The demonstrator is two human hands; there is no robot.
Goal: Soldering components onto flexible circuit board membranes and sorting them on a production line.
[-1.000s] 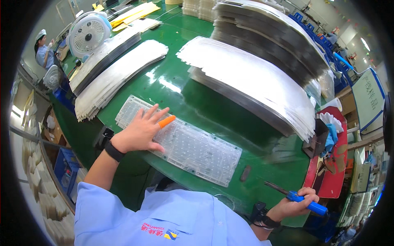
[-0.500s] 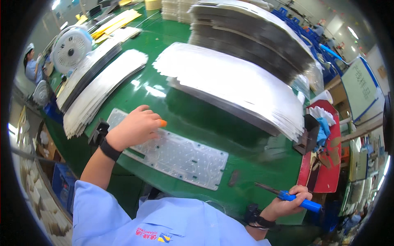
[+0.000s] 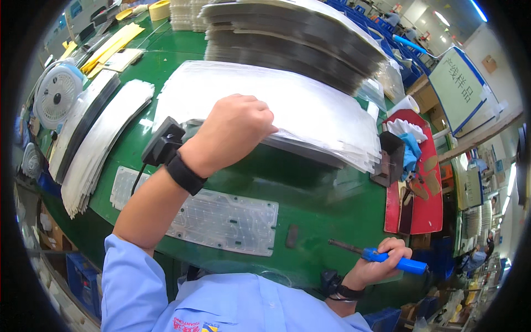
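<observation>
My left hand (image 3: 235,130) is over the near edge of a stack of curved white sheets (image 3: 310,105). Its fingers are curled in, with the tips hidden, so whether a sheet edge is between them does not show. In my right hand (image 3: 384,260) is the blue handle of a soldering iron (image 3: 345,245), its dark metal rod pointing left over the table. A translucent, patterned plastic panel (image 3: 232,221) with small holes lies flat in front of me, partly behind my left forearm. Beside its right end is a small dark block (image 3: 291,235).
Taller dark-edged stacks (image 3: 293,50) stand behind the white sheets. More white strips (image 3: 105,146) and a fan (image 3: 57,95) are at the left. A red tray (image 3: 428,207) with a dark metal box (image 3: 389,157) and blue cloth sits right, before a whiteboard (image 3: 456,88). The table (image 3: 326,202) is green.
My left hand has moved from above the plastic panel, up and right, to the near edge of the white stack. My right hand still holds the soldering iron. The whole view has shifted.
</observation>
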